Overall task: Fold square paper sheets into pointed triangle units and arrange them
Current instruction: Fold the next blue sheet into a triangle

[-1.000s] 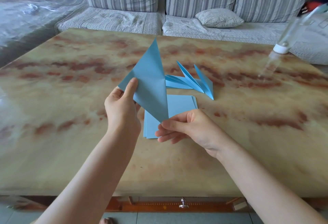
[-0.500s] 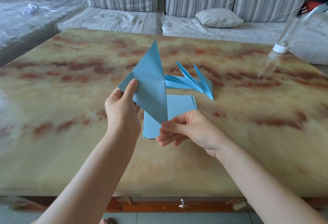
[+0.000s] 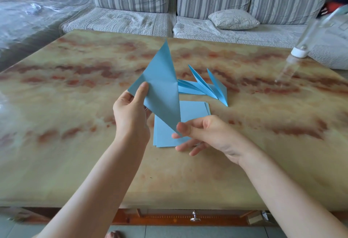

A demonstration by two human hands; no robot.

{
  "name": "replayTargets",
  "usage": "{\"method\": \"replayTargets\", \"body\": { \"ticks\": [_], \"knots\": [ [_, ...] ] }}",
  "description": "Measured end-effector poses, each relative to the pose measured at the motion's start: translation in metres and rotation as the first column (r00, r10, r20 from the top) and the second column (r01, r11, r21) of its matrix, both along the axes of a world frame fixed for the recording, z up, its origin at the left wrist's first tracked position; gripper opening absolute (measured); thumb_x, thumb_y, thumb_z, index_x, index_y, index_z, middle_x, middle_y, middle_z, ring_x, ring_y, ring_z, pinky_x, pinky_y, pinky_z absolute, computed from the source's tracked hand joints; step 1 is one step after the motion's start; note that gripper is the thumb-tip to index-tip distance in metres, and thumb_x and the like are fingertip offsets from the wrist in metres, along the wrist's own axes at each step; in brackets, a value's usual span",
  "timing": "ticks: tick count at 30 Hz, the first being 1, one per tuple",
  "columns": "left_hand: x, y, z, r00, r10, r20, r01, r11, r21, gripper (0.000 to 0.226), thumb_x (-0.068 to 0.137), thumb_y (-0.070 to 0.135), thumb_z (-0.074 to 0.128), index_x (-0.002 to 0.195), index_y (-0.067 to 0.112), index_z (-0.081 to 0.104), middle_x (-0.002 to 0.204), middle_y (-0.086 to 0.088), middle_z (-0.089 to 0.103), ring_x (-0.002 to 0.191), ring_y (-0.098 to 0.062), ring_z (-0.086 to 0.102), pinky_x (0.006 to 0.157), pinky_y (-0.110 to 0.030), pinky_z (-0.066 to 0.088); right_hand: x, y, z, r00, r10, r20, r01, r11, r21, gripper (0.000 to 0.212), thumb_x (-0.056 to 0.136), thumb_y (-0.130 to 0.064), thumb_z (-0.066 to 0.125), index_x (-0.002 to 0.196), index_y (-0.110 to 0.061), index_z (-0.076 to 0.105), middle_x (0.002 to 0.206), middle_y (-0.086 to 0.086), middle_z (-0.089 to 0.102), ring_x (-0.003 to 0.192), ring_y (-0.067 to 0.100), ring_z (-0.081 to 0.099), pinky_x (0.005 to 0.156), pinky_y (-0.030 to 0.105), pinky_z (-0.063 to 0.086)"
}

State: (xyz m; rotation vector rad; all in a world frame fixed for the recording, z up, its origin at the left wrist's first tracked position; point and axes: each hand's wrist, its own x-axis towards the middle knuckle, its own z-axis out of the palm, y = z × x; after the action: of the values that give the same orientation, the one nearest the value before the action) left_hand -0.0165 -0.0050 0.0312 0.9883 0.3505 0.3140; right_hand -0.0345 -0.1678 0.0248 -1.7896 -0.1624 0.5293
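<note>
I hold a blue paper sheet folded into a tall pointed triangle [image 3: 162, 87] upright above the table. My left hand [image 3: 131, 113] pinches its left corner with the thumb on the front. My right hand [image 3: 203, 134] pinches the bottom tip between thumb and forefinger. Under the hands lies a stack of flat blue square sheets [image 3: 194, 113]. Beyond it, several finished pointed blue units [image 3: 207, 87] lie fanned together on the table.
The marbled table top [image 3: 75, 143] stretches wide on both sides. A clear bottle with a white cap [image 3: 301, 49] leans at the far right edge. A striped sofa with a cushion [image 3: 233, 19] stands behind the table.
The folded triangle and both hands stay almost where they were. My right hand has shifted its pinch slightly at the bottom tip.
</note>
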Motion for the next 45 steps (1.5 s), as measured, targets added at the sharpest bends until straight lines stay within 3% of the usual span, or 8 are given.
{"method": "replayTargets", "body": {
  "ticks": [2,4,7,12,18,22,35,45],
  "knots": [
    [0.000,-0.002,-0.002,0.998,-0.063,-0.013,0.064,0.997,0.037,0.010,0.092,0.012,0.061,0.082,0.011,0.063,0.072,0.001,0.067,0.058,-0.006,0.064,0.058,-0.018,0.054,0.004,-0.004,0.007,0.999,-0.031,0.038,0.030,0.999,0.026,0.059,0.066,-0.053,0.064,0.106,-0.010,0.070,0.106,-0.001,0.073,0.088,0.018,0.072,0.077,0.033,0.055],
    [0.000,-0.004,-0.005,0.989,-0.142,-0.027,0.144,0.985,0.097,0.007,0.092,0.012,0.061,0.088,0.009,0.065,0.077,-0.002,0.069,0.061,-0.009,0.065,0.057,-0.018,0.053,0.008,-0.006,0.012,0.990,-0.114,0.083,0.102,0.987,0.128,0.054,0.068,-0.049,0.065,0.107,-0.012,0.070,0.102,0.000,0.074,0.086,0.017,0.071,0.069,0.025,0.054],
    [-0.002,-0.009,-0.009,0.966,-0.253,-0.047,0.257,0.949,0.184,0.009,0.091,0.012,0.061,0.095,0.005,0.066,0.087,-0.008,0.070,0.070,-0.015,0.066,0.060,-0.021,0.054,0.015,-0.008,0.013,0.952,-0.279,0.125,0.248,0.944,0.217,0.033,0.070,-0.038,0.071,0.093,-0.013,0.072,0.088,-0.002,0.074,0.073,0.013,0.068,0.058,0.021,0.050],
    [-0.002,-0.012,-0.011,0.953,-0.300,-0.035,0.300,0.929,0.218,0.010,0.091,0.010,0.060,0.097,0.004,0.066,0.090,-0.009,0.072,0.073,-0.016,0.068,0.065,-0.023,0.057,0.017,-0.008,0.008,0.919,-0.384,0.088,0.352,0.901,0.252,0.007,0.079,-0.017,0.072,0.077,-0.011,0.071,0.076,0.001,0.073,0.061,0.010,0.066,0.057,0.018,0.050],
    [-0.002,-0.012,-0.012,0.952,-0.305,-0.026,0.300,0.912,0.281,0.011,0.091,0.009,0.061,0.099,0.003,0.065,0.087,-0.006,0.072,0.073,-0.014,0.068,0.065,-0.023,0.057,0.020,-0.013,0.009,0.934,-0.358,-0.002,0.341,0.888,0.307,0.027,0.066,-0.031,0.074,0.085,-0.012,0.071,0.083,0.003,0.073,0.070,0.015,0.067,0.065,0.027,0.055],
    [-0.002,-0.012,-0.013,0.953,-0.301,-0.034,0.296,0.902,0.314,0.009,0.091,0.010,0.062,0.097,0.005,0.065,0.087,-0.006,0.072,0.075,-0.014,0.068,0.068,-0.025,0.057,0.021,-0.013,0.008,0.904,-0.426,0.024,0.393,0.855,0.339,0.008,0.079,-0.019,0.072,0.073,-0.013,0.071,0.079,0.005,0.073,0.066,0.015,0.066,0.063,0.023,0.056],
    [-0.001,-0.015,-0.017,0.951,-0.306,-0.055,0.303,0.871,0.388,0.005,0.090,0.011,0.063,0.093,0.008,0.065,0.088,-0.005,0.072,0.079,-0.016,0.069,0.070,-0.029,0.057,0.025,-0.016,0.007,0.883,-0.470,-0.021,0.444,0.817,0.368,0.006,0.081,-0.016,0.071,0.080,-0.011,0.072,0.081,0.006,0.073,0.067,0.017,0.066,0.058,0.022,0.054],
    [-0.001,-0.014,-0.016,0.945,-0.319,-0.073,0.319,0.849,0.421,0.004,0.090,0.011,0.063,0.092,0.008,0.065,0.089,-0.006,0.072,0.080,-0.018,0.068,0.073,-0.034,0.056,0.028,-0.023,0.008,0.883,-0.467,-0.049,0.449,0.807,0.383,0.019,0.079,-0.023,0.072,0.090,-0.007,0.073,0.089,0.011,0.074,0.073,0.019,0.069,0.061,0.025,0.055]
  ]
}}
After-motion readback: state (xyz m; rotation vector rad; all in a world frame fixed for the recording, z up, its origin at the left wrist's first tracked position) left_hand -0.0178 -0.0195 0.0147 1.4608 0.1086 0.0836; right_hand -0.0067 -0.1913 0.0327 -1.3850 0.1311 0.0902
